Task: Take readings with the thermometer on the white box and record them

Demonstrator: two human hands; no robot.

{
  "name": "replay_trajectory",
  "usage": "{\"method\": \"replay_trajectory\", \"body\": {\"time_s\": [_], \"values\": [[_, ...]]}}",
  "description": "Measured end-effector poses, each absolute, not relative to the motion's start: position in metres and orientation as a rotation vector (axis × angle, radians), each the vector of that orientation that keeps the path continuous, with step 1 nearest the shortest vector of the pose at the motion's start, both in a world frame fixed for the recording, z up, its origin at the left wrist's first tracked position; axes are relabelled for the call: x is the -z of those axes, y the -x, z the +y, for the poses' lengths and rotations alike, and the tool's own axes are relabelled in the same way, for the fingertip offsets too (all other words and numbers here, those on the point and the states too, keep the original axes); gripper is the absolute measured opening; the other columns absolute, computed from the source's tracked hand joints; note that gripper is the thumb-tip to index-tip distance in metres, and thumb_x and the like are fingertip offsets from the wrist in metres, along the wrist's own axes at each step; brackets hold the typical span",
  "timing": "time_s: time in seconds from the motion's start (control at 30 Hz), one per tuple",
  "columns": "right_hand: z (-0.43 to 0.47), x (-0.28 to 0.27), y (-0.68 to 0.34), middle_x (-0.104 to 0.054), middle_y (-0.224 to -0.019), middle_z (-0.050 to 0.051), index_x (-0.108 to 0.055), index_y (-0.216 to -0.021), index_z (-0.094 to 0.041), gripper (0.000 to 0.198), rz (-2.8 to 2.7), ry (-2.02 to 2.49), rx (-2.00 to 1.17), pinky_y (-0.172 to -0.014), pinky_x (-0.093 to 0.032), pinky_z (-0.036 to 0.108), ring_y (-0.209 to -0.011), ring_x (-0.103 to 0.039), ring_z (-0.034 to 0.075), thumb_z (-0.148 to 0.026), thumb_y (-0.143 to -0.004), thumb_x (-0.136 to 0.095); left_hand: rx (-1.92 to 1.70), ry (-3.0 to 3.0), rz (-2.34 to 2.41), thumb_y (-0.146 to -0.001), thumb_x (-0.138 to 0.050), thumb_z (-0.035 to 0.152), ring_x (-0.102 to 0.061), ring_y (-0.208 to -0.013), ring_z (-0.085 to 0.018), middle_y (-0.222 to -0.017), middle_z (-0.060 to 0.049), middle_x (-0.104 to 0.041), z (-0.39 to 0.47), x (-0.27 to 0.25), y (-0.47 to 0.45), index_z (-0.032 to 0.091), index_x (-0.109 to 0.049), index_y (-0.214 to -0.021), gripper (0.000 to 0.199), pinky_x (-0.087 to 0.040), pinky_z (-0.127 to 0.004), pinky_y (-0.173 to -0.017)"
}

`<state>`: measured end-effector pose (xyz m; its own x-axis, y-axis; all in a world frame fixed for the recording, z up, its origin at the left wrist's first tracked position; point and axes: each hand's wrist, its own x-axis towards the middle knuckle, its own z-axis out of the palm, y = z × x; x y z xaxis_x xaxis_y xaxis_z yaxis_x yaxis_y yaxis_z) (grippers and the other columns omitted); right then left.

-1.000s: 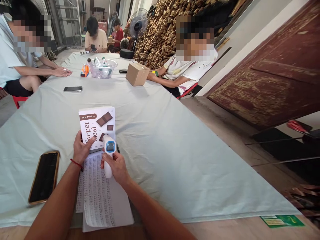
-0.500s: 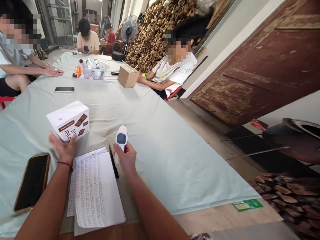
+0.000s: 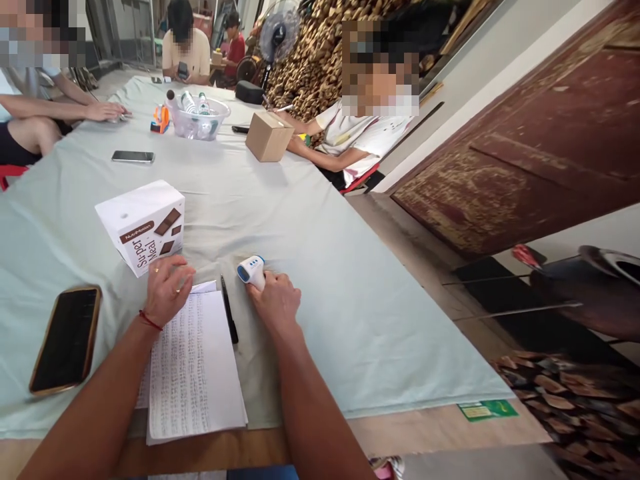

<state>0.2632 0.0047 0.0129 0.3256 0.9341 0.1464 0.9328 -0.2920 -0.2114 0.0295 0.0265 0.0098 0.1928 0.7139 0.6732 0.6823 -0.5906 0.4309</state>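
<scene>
My right hand [image 3: 277,300] is closed around the handle of a white and blue infrared thermometer [image 3: 251,269], which is tipped over toward the left. My left hand [image 3: 169,288] is over the top of the handwritten sheets [image 3: 197,373], its fingers loosely bent and apart with nothing in them. Just beyond those fingers stands a white box [image 3: 143,223] with brown bar pictures and printed lettering. Between the papers and my right hand lies a black pen [image 3: 229,310]. To the left of my left forearm rests a dark phone in a brown case [image 3: 65,339].
Farther up the cloth-covered table [image 3: 380,347] are another phone [image 3: 133,157], a clear basin of bottles [image 3: 205,123], an orange tape dispenser [image 3: 160,120] and a cardboard box [image 3: 269,137]. Several people sit around it. A fan [image 3: 278,37] and stacked wood stand behind.
My left hand has left the white box and moved right, over the papers. My right hand has turned the thermometer from upright to lying over leftward. The camera view has shifted slightly.
</scene>
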Motion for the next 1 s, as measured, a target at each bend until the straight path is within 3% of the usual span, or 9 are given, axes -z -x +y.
{"method": "replay_trajectory", "body": {"time_s": [0.13, 0.3, 0.47, 0.6, 0.7, 0.8, 0.9, 1.0], "values": [[0.002, -0.01, -0.255, -0.063, -0.108, 0.016, -0.064, -0.105, -0.015, 0.025, -1.727, 2.049, 0.104, -0.083, -0.041, 0.038, -0.099, -0.057, 0.028, -0.026, -0.083, -0.061, -1.062, -2.45, 1.262, -0.089, -0.056, 0.031, -0.062, -0.098, -0.022, -0.102, -0.006, -0.067, 0.029, -0.005, -0.029, 0.024, -0.068, -0.087, 0.014, -0.042, -0.041, -0.094], [-0.006, -0.001, -0.234, -0.066, -0.073, 0.005, -0.064, -0.095, -0.021, 0.013, -1.912, 1.875, -0.274, -0.069, -0.042, 0.031, -0.073, -0.061, 0.022, -0.029, -0.086, -0.059, -0.876, -2.433, 1.21, -0.079, -0.064, 0.022, -0.061, -0.102, -0.024, -0.106, -0.006, -0.067, 0.031, 0.002, -0.029, 0.024, -0.07, -0.081, 0.007, -0.041, -0.043, -0.097], [-0.005, 0.002, -0.233, -0.069, -0.08, 0.004, -0.064, -0.113, -0.022, 0.036, -1.81, 1.934, -0.361, -0.072, -0.044, 0.031, -0.077, -0.064, 0.022, -0.015, -0.078, -0.055, -0.821, -2.434, 1.175, -0.08, -0.064, 0.021, -0.061, -0.1, -0.023, -0.105, -0.006, -0.067, 0.03, 0.005, -0.03, 0.025, -0.071, -0.078, 0.009, -0.043, -0.042, -0.094], [-0.001, 0.003, -0.241, -0.068, -0.097, 0.006, -0.065, -0.111, -0.02, 0.038, -1.528, 1.581, -0.468, -0.085, -0.047, 0.034, -0.092, -0.063, 0.021, -0.022, -0.081, -0.041, -0.844, -2.372, 1.172, -0.08, -0.063, 0.021, -0.06, -0.101, -0.024, -0.104, -0.006, -0.067, 0.028, 0.006, -0.032, 0.025, -0.072, -0.079, 0.01, -0.042, -0.042, -0.097], [-0.001, 0.004, -0.238, -0.063, -0.101, 0.007, -0.057, -0.12, -0.02, 0.041, -1.351, 1.323, -0.61, -0.087, -0.048, 0.034, -0.093, -0.06, 0.02, -0.029, -0.081, -0.046, -0.814, -2.363, 1.183, -0.082, -0.061, 0.023, -0.059, -0.101, -0.023, -0.104, -0.006, -0.067, 0.026, 0.006, -0.033, 0.025, -0.072, -0.078, 0.012, -0.041, -0.042, -0.099], [-0.005, 0.003, -0.226, -0.056, -0.087, 0.001, -0.052, -0.112, -0.023, 0.038, -1.232, 1.224, -0.71, -0.075, -0.049, 0.029, -0.078, -0.056, 0.015, -0.042, -0.079, -0.059, -0.78, -2.377, 1.194, -0.082, -0.06, 0.024, -0.059, -0.1, -0.022, -0.102, -0.005, -0.067, 0.026, 0.006, -0.034, 0.025, -0.073, -0.076, 0.014, -0.041, -0.041, -0.098], [-0.014, 0.0, -0.213, -0.044, -0.065, -0.004, -0.053, -0.093, -0.023, 0.035, -1.11, 1.251, -0.83, -0.059, -0.041, 0.026, -0.058, -0.043, 0.012, -0.057, -0.086, -0.049, -0.781, -2.382, 1.198, -0.081, -0.06, 0.023, -0.06, -0.097, -0.022, -0.101, -0.005, -0.066, 0.025, 0.008, -0.035, 0.025, -0.072, -0.075, 0.014, -0.04, -0.04, -0.096], [-0.022, 0.0, -0.204, -0.046, -0.06, -0.003, -0.06, -0.09, -0.02, 0.039, -1.075, 1.256, -1.007, -0.056, -0.038, 0.028, -0.055, -0.044, 0.013, -0.054, -0.087, -0.042, -0.795, -2.366, 1.202, -0.078, -0.062, 0.022, -0.06, -0.096, -0.022, -0.101, -0.004, -0.066, 0.024, 0.009, -0.036, 0.025, -0.072, -0.074, 0.012, -0.039, -0.041, -0.096]]}}
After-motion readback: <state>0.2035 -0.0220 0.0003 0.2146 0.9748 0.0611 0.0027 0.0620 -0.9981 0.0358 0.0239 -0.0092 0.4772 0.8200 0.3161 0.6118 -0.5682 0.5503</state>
